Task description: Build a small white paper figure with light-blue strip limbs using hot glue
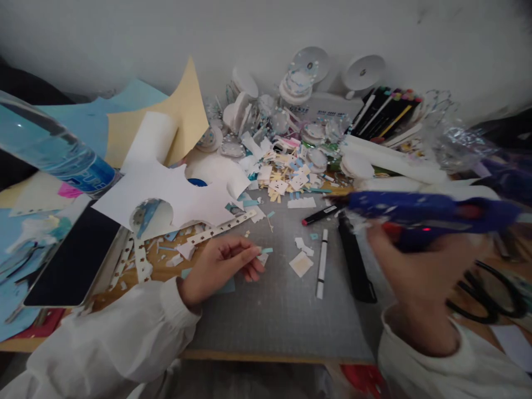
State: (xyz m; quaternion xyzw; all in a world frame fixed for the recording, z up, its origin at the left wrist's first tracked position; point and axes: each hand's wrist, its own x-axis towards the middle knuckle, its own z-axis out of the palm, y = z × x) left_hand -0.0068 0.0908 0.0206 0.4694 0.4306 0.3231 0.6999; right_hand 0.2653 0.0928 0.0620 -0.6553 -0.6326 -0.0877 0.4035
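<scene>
My left hand (222,265), low over the grey cutting mat (266,324), pinches a small pale-blue paper strip (266,250) between thumb and fingers. My right hand (424,271) is wrapped around the handle of a blue hot glue gun (415,211). A red light glows on the gun, and its nozzle points left; hand and gun are slightly blurred. Between the hands lie a white marker (321,265), a square paper piece (301,264) and a black pen (319,215). Beyond them sits a heap of small cut-paper figures (286,176).
On the left are a phone (75,255), a tilted water bottle (58,144) and a white paper sheet with cut-outs (199,194). Black-handled scissors (486,291) lie beside my right wrist. White round ornaments (297,86) and several markers (386,113) stand along the wall.
</scene>
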